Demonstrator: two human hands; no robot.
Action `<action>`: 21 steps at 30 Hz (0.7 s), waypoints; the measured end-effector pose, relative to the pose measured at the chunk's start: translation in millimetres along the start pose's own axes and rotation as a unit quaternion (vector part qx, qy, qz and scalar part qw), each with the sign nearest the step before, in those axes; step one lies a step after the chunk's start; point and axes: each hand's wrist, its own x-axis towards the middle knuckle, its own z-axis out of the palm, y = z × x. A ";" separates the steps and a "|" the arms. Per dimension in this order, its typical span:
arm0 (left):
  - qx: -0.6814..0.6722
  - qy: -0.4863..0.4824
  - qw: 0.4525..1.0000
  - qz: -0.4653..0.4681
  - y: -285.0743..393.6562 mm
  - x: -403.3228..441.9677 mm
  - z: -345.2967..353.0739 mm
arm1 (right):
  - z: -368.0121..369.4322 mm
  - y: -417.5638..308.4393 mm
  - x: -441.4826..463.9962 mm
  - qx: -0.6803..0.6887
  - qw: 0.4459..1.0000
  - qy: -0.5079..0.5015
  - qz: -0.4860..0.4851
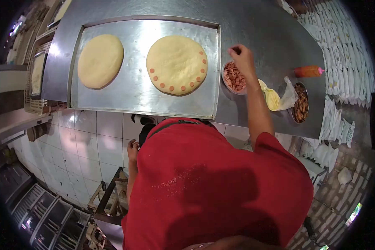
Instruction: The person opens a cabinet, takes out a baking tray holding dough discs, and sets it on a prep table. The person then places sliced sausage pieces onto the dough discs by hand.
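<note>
My right hand [242, 59] is over the upper edge of a bowl of diced pink meat [234, 79], its fingers curled in a pinch. Whatever the fingertips hold is too small to make out. A round flat dough [177, 60] lies on the right half of a metal tray [133, 100], with several pink meat pieces spaced along its lower and right edge. On the tray's left half rests a plain dough round [101, 61]. Down at my left side hangs my left hand [133, 150], fingers loosely bent and apart, away from the table.
Right of the bowl lie a yellow soft mass in a plastic bag [273, 99], an oval dish of brown pieces [300, 102] and an orange-red sauce bottle [308, 71]. White packets [341, 54] are stacked beyond the steel table's right edge. A crate [37, 100] stands at the left.
</note>
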 end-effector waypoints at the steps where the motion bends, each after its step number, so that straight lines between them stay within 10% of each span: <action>1: -0.005 0.001 1.000 -0.012 -5.0 2.1 -2.8 | -7.7 6.1 -6.8 -0.005 1.000 0.007 0.005; 14: 0.024 -0.007 0.999 -0.038 54.6 9.9 4.5 | 19.9 36.5 -39.6 -0.163 0.984 0.000 -0.068; 21: 0.028 0.001 0.999 -0.039 46.4 4.0 9.5 | -2.6 -2.0 -34.4 0.017 0.998 -0.011 0.058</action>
